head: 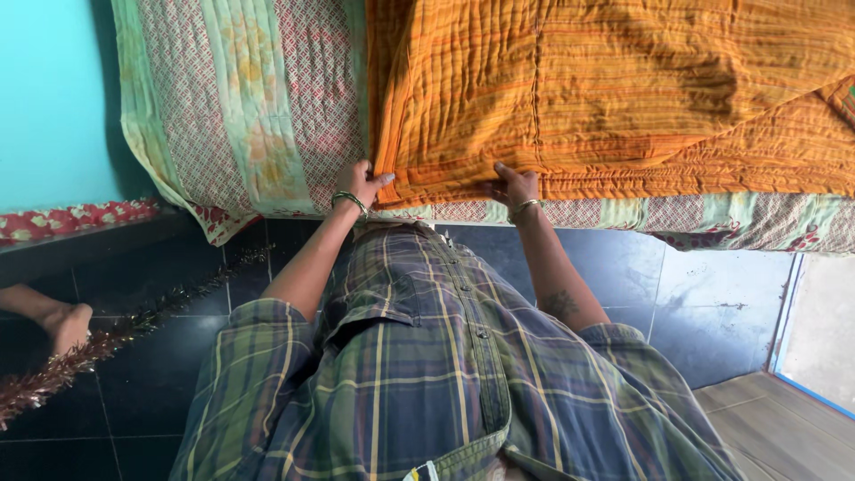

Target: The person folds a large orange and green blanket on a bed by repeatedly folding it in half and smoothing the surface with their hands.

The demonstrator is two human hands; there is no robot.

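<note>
Gripping the orange quilt [614,89] at its near edge, you've got both hands on it — your left hand [361,183] pinches the corner, thumb out and fingers curled under the fabric, and your right hand [515,187] presses down on the hem just beside it, fingers closed on the cloth. A bangle sits on each wrist. The quilt lies folded on top of a bed, over a patterned bedspread [240,98] in pale green and red-and-white that hangs down at the bed's corner and along its front. Your plaid shirt [427,374] fills the lower part of the view. Below, the floor is dark tile [712,303]. On your left, a turquoise wall [53,89] — and a strand of tinsel [53,374] lies along the floor, with another person's bare foot [67,325] beside it.
</note>
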